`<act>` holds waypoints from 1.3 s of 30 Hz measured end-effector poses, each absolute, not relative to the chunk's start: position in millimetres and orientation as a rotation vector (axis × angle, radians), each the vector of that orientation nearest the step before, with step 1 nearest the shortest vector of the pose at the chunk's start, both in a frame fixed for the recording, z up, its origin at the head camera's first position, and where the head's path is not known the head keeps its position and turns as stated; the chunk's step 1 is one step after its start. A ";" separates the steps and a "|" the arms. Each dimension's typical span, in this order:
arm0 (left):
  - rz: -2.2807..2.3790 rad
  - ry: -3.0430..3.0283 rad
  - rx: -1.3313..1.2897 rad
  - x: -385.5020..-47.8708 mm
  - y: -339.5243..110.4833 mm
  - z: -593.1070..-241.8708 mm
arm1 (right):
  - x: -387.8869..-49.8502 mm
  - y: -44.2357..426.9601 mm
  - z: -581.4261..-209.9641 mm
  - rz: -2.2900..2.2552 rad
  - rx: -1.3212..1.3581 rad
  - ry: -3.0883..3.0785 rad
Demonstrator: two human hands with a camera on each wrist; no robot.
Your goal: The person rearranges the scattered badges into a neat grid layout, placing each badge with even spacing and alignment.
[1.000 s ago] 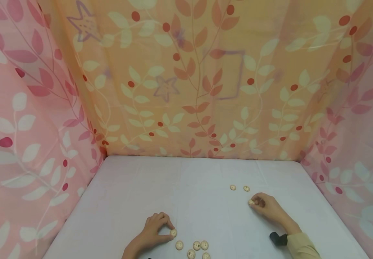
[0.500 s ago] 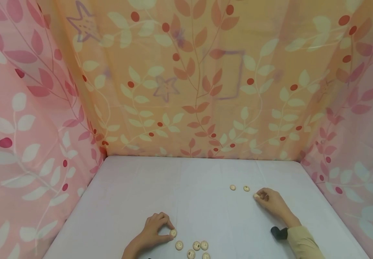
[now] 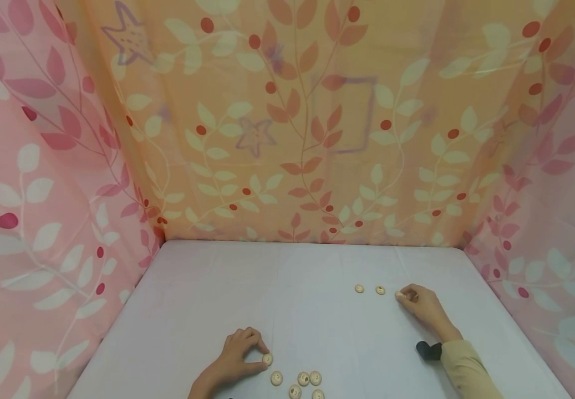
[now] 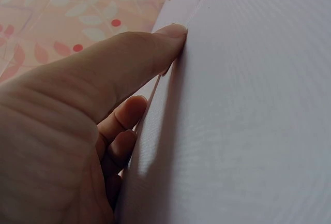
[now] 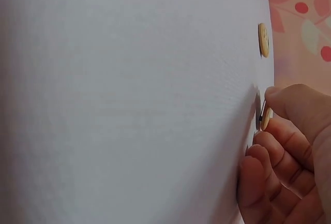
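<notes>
In the head view my left hand (image 3: 237,354) is low on the table, its thumb and forefinger pinching a small round wooden disc (image 3: 267,359) by the edges. The left wrist view shows the thumb (image 4: 139,48) against the cloth but hides that disc. My right hand (image 3: 424,307) is farther back on the right. Between its thumb and forefinger it pinches another wooden disc (image 5: 267,118), tilted just off the cloth. Two marked discs, one at the left (image 3: 359,288) and one nearer (image 3: 380,290), lie in a row beside it.
Several more discs, among them one disc (image 3: 276,378), lie loosely grouped at the table's front, right of the left hand. White cloth covers the table (image 3: 217,288). Leaf-patterned curtains (image 3: 287,166) enclose its back and sides. A black device (image 3: 429,350) sits at the right wrist.
My right hand has moved away from me and slightly right with its disc, coming level with the two-disc row. The left hand has stayed still, holding its disc.
</notes>
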State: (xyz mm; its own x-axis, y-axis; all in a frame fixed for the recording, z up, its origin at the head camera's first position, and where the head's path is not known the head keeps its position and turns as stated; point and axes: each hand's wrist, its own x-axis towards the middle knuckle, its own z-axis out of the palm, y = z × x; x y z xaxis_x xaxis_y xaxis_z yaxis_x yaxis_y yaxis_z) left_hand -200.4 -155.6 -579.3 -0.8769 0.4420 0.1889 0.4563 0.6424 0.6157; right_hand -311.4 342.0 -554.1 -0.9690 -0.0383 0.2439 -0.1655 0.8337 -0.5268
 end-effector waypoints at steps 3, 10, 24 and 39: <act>-1.075 -2.825 -0.779 -200.3 -155.7 -578.6 | -313.0 342.5 -553.4 0.819 0.153 -2.783; -1.091 -2.821 -0.786 -200.7 -155.6 -578.2 | -317.0 344.1 -554.5 0.821 0.138 -2.777; -1.080 -2.822 -0.777 -201.8 -156.1 -579.8 | -312.2 343.1 -556.2 0.833 0.181 -2.722; -1.092 -2.837 -0.766 -200.6 -155.3 -579.1 | -296.7 322.7 -554.6 0.888 0.137 -2.776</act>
State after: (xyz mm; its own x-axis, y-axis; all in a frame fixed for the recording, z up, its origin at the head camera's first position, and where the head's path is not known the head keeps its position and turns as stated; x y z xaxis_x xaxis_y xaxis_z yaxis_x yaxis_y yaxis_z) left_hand -200.6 -155.3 -579.1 -0.8805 0.4400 0.1766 0.4448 0.6377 0.6289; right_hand -296.7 322.7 -554.6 -0.9707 -0.0205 0.2392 -0.1555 0.8128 -0.5614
